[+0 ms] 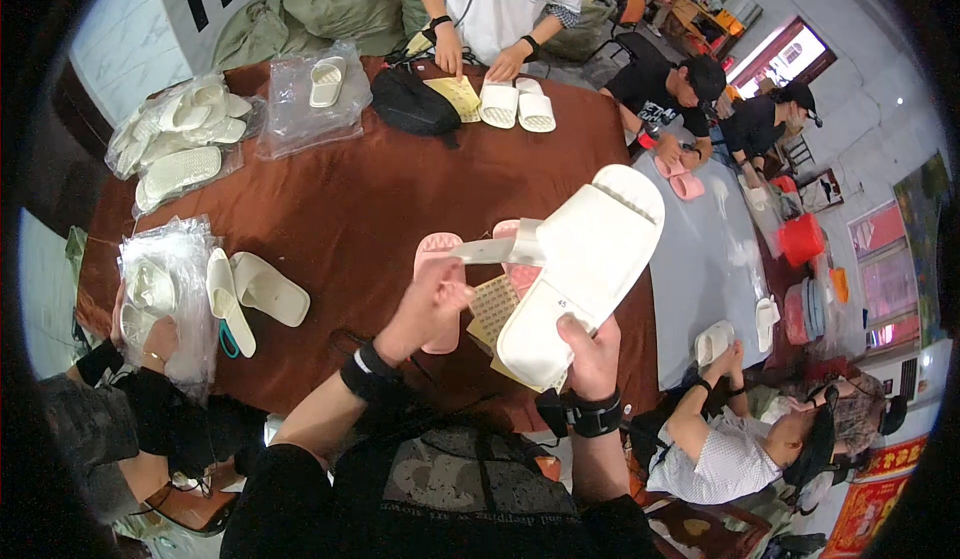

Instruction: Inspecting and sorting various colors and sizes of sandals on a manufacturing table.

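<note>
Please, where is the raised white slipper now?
In the head view, right of centre: the right hand holds the white slipper by one end, above the brown tablecloth.

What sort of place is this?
Probably a slipper-packing workshop: a white slipper in hand, bagged slippers on the brown-covered table, and several people handling footwear all suggest it.

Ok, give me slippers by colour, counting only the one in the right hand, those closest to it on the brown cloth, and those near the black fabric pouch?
White open-toed slippers, 1 in the right hand and 2 near the black fabric pouch: 3
Pink slippers with textured soles: 2
Total: 5
</note>
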### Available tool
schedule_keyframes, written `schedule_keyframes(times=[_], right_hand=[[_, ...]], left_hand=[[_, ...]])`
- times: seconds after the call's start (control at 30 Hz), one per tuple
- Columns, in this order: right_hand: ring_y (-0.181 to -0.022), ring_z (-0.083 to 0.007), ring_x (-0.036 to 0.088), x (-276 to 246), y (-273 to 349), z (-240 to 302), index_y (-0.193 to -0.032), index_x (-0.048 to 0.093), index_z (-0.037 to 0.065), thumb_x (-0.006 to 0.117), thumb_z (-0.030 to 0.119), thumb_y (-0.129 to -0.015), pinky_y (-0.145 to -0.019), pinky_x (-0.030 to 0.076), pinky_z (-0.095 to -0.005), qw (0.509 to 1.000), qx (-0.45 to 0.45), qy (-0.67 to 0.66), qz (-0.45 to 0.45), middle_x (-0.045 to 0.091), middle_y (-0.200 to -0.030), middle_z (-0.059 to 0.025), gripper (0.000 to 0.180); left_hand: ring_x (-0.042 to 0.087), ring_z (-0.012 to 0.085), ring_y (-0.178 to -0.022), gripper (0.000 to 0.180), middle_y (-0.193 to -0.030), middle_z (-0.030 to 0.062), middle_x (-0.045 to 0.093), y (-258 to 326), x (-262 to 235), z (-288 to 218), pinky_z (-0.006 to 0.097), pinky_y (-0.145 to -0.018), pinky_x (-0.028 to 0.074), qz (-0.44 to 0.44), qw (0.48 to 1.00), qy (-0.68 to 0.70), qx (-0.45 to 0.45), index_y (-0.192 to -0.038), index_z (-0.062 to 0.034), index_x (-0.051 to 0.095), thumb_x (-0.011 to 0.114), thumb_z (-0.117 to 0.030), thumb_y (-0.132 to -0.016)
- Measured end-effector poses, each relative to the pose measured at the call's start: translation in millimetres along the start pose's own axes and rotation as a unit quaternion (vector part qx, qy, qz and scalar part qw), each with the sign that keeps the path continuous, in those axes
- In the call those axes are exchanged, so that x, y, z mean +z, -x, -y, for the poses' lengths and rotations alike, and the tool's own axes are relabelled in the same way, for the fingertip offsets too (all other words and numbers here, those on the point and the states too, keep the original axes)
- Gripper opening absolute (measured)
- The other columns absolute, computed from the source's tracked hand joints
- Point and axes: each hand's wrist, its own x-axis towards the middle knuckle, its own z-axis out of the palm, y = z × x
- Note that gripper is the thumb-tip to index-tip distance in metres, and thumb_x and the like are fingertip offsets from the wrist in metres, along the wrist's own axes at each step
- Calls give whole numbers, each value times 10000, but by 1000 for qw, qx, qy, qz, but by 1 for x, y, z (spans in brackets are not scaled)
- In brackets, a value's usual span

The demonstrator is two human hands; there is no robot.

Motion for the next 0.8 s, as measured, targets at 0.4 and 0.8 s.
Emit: schedule_keyframes(times=[0.4,0.8], right_hand=[[-905,-155,582,11,8,29,-1205,455,-50,572,26,-747,-783,471,-282,985,72,-134,76,591,-1055,-99,478],[-922,-151,568,12,5,22,-1194,469,-41,567,34,-764,-802,454,-279,991,33,-97,83,585,-1067,-94,447]], left_hand=[[491,209,-1102,599,-1207,140,503,11,-24,29,339,-943,389,184,891,266,-317,-1297,3,384,576,-373,-873],[564,202,-1040,327,-1117,103,585,7,1,-1,356,-919,460,67,793,519,-311,-1205,-18,486,542,-63,-886]])
